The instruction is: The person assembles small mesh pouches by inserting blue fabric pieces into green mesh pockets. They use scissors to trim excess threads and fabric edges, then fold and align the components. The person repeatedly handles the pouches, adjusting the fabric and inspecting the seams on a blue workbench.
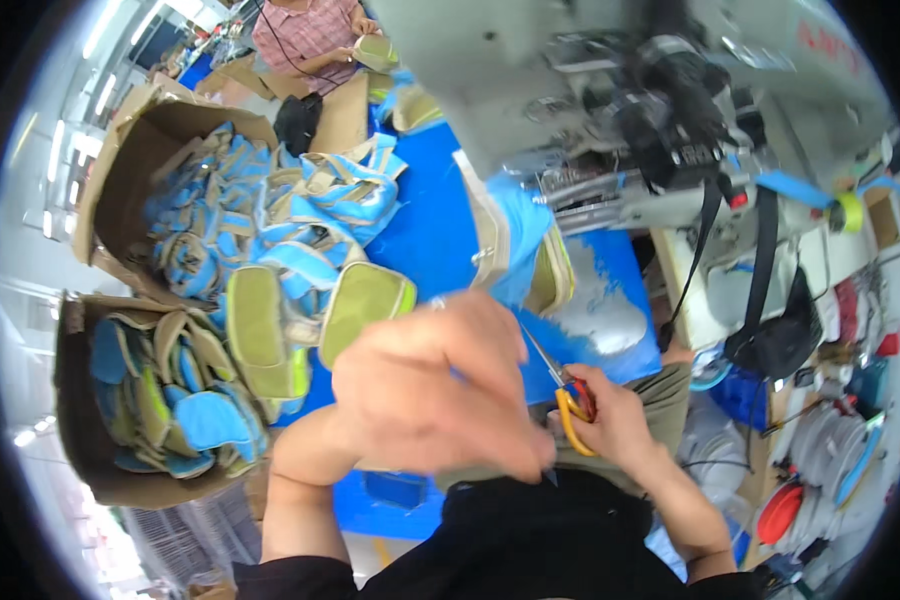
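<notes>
- Looks partway: one blue-and-green fabric piece (520, 245) at the sewing machine (470, 70), blue-and-beige pieces (205, 215) heaped in the upper carton (120, 170), more in the lower carton (135, 488). Can't tell which are finished.
- Your right hand (615, 420) is closed around yellow-handled scissors (573, 418), blades angled toward the piece at the machine; contact unclear.
- Your left hand (435, 385), blurred, is left of the scissors; can't tell whether it grips anything.
</notes>
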Motion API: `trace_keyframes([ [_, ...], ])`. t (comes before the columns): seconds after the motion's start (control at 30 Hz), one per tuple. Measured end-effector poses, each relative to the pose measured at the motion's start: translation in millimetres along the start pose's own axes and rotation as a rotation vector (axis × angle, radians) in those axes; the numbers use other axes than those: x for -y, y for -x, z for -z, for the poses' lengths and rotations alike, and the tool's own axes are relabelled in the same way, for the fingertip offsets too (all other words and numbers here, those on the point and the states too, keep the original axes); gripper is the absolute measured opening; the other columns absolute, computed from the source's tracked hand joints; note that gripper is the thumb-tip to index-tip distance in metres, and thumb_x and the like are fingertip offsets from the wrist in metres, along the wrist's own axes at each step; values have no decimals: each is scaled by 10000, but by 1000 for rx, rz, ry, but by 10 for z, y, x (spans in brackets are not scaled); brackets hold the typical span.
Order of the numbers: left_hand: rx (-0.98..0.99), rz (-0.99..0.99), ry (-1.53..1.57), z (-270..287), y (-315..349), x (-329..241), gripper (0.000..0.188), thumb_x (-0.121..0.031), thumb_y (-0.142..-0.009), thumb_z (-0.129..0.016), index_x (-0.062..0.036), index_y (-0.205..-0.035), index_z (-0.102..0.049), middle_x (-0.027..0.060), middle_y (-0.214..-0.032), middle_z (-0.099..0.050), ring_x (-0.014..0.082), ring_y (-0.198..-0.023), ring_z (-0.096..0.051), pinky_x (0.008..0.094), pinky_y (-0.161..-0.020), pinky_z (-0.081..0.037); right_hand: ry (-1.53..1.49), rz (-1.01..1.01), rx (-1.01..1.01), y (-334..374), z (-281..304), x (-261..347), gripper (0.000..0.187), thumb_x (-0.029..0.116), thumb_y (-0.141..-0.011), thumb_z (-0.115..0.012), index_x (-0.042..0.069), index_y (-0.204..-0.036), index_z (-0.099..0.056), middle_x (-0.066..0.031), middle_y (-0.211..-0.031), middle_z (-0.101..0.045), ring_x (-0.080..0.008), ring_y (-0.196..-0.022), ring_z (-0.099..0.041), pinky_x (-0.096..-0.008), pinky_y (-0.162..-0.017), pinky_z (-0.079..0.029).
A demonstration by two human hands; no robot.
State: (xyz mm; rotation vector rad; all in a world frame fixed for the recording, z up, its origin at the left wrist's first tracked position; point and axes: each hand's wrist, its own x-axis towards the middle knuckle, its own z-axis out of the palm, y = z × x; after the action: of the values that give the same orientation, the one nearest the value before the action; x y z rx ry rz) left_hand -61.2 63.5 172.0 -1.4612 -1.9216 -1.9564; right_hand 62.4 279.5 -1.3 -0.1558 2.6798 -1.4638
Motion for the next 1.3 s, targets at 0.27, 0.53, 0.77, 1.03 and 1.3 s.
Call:
trace_keyframes([
  [0.27,-40,-316,504,-1,-186,330,70,-104,-812,-774,-86,-750,-801,-3,-828,-689,155,-710,-567,325,-720,-462,383,55,-97,-299,92,-308,625,131,-809,-810,53,-1376,-557,-199,-1125,-650,-395,-994,-643,-459,-874,-525],
  [0.53,-241,-398,-1,159,-88,530,10,-71,-812,-777,-67,-805,-781,48,-842,-682,185,-719,-578,311,-663,-458,400,119,-146,-443,-72,-577,503,67,-803,-766,36,-1288,-634,-204,-1258,-580,-392,-1157,-577,-456,-981,-484],
  [0.77,-347,-53,-620,428,-82,1056,79,-59,-781,-795,-69,-857,-773,43,-814,-654,197,-751,-593,316,-676,-450,428,199,-249,-422,-346,-796,412,-10,-822,-669,43,-1230,-679,-194,-1274,-581,-385,-1186,-559,-456,-1037,-444],
  [1.03,-455,75,-447,203,-70,1303,84,0,-849,-737,-40,-918,-763,52,-807,-614,159,-725,-596,284,-653,-463,490,200,-265,-405,-394,-845,422,1,-822,-671,49,-1241,-677,-199,-1295,-571,-388,-1202,-554,-458,-1027,-440],
  [1.3,-593,-8,-413,97,-61,1359,91,41,-849,-727,-16,-916,-749,47,-812,-595,126,-689,-579,255,-614,-456,466,203,-273,-406,-413,-899,422,16,-828,-679,71,-1246,-675,-178,-1289,-582,-379,-1166,-566,-451,-991,-441],
])
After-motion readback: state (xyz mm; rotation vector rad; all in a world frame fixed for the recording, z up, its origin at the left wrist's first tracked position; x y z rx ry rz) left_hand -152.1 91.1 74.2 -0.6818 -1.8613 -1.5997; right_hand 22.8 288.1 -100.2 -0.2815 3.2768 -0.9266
